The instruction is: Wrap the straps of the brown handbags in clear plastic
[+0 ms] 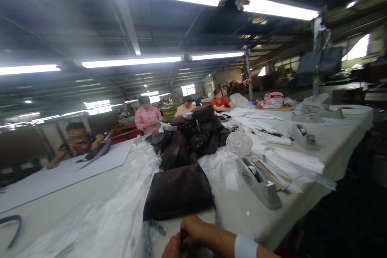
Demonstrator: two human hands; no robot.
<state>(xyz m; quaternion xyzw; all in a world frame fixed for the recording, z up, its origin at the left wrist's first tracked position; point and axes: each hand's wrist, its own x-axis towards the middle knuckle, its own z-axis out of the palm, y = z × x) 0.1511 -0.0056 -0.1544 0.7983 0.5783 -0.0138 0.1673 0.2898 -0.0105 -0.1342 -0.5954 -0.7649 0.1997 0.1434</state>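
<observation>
At the bottom edge of the head view, my right hand (195,231) is closed, its fingers pressed against something small and dark. My left hand (172,247) meets it from the left, also closed, and mostly cut off by the frame. What they hold is too small and hidden to name. Just beyond them a dark brown leather bag (179,191) lies on the table, a strap hanging down at its near side. Behind it rises a heap of similar dark bags (193,133).
On the table (229,209), a tape dispenser (261,181) and a small white fan (238,143) stand right of the bag. Clear plastic sleeves (115,209) cover the left. A second dispenser (304,136) is farther right. Several people work across the table.
</observation>
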